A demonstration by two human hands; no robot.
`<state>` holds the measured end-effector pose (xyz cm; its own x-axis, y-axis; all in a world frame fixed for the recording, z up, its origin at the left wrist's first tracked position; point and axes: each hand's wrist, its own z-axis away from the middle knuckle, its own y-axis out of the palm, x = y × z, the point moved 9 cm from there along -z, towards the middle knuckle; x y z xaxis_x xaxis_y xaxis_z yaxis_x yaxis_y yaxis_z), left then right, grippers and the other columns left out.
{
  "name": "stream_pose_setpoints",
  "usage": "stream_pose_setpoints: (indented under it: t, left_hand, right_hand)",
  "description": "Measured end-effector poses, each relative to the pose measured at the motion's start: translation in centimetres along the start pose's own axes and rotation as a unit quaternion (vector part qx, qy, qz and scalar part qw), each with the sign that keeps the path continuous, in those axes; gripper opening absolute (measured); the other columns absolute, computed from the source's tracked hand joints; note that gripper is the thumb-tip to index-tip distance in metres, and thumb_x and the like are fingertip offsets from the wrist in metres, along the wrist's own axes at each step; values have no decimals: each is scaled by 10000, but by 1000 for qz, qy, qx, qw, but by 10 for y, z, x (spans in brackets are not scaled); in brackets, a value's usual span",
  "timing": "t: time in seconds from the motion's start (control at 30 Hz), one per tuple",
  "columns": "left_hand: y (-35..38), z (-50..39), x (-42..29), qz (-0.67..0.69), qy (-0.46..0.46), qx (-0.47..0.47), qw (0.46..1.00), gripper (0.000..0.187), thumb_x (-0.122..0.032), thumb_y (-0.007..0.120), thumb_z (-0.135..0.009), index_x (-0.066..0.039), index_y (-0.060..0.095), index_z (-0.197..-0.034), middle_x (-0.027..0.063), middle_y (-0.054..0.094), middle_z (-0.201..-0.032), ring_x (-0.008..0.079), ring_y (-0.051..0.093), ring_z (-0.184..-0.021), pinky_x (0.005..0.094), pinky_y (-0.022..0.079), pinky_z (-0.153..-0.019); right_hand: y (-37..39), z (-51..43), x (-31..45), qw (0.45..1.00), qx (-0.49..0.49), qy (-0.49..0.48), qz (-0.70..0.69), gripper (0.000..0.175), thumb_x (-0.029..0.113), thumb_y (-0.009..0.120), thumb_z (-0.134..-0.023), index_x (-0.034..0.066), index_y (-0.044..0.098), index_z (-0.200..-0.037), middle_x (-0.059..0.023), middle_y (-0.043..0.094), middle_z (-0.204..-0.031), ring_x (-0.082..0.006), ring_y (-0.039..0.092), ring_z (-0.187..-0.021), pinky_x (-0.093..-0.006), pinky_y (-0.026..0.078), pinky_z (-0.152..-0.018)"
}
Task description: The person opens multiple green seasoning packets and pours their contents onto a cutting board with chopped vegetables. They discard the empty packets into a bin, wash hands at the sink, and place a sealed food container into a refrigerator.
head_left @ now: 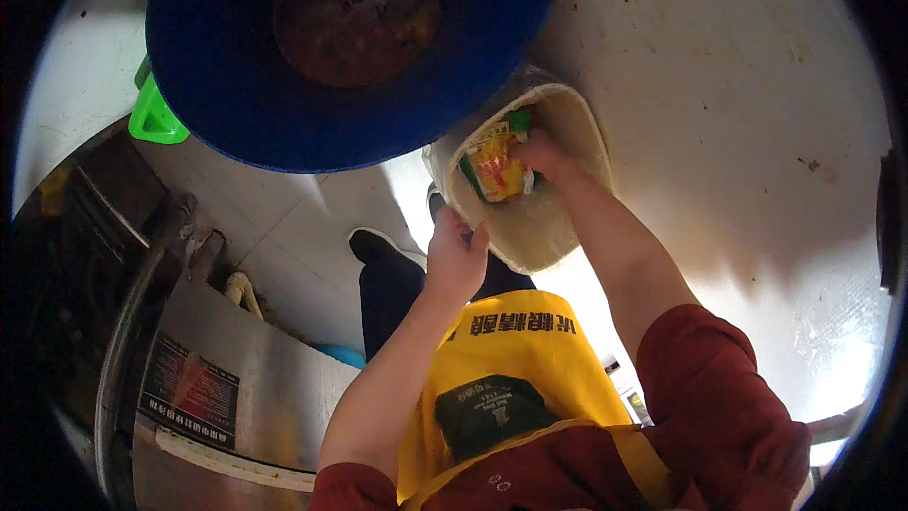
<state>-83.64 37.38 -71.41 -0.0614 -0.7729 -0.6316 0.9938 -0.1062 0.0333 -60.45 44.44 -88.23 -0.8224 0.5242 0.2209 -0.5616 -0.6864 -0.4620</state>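
My left hand (457,252) grips the near left rim of a whitish plastic tub (546,234), which is tilted in front of my yellow apron. Inside the tub, my right hand (543,152) holds the side of a yellow and green printed plastic packet (500,163); the fingertips are partly hidden. Past the tub's upper left edge stands a large round blue container (340,128) with brownish, wet-looking contents (358,14) in its middle.
A bright green plastic object (157,113) sticks out beside the blue container. At the left is a metal appliance (277,383) with a curved edge and a printed label. My dark shoes are on the tiled floor (284,227); a pale wall (745,121) rises at the right.
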Motion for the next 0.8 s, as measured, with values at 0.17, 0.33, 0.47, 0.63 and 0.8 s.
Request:
stream_pose_setpoints:
  t: [0.17,0.33,0.47,0.63,0.8]
  left_hand:
    - [-2,-5,1,-85,18,-12,996,272,-138,611,-895,21,473,-1067,196,629,-924,349,637,-854,403,498,-758]
    - [-1,-6,2,-52,54,-14,997,263,-135,608,-895,17,475,-1063,208,626,-909,376,630,-834,422,495,-729]
    - [1,-9,10,-61,14,10,998,276,-146,604,-903,17,479,-1089,211,628,-941,378,627,-830,423,493,-721]
    - [2,-10,4,-76,26,38,996,302,-163,589,-918,6,460,-1131,218,626,-980,376,624,-819,426,493,-712]
    - [-1,-11,-5,-118,69,39,990,348,-173,606,-908,7,442,-1157,220,630,-1006,366,632,-817,417,498,-719]
  right_hand:
    - [-21,44,24,984,-129,15,118,555,222,702,-795,23,504,-1273,-214,555,-1242,-370,578,-1082,-433,508,-880]
    - [6,121,68,947,-200,-175,182,526,151,643,-831,118,470,-1327,-199,472,-1341,-386,521,-1159,-469,492,-902]
    - [34,80,56,948,-190,-177,187,503,114,555,-864,154,445,-1353,-209,395,-1399,-413,495,-1179,-463,511,-886]
    - [73,-17,25,956,-141,-139,218,600,33,494,-862,187,372,-1428,-230,275,-1476,-435,489,-1180,-466,515,-906]
    - [89,-50,10,946,-155,-130,253,607,45,497,-874,192,356,-1446,-206,308,-1453,-415,492,-1165,-466,517,-901]
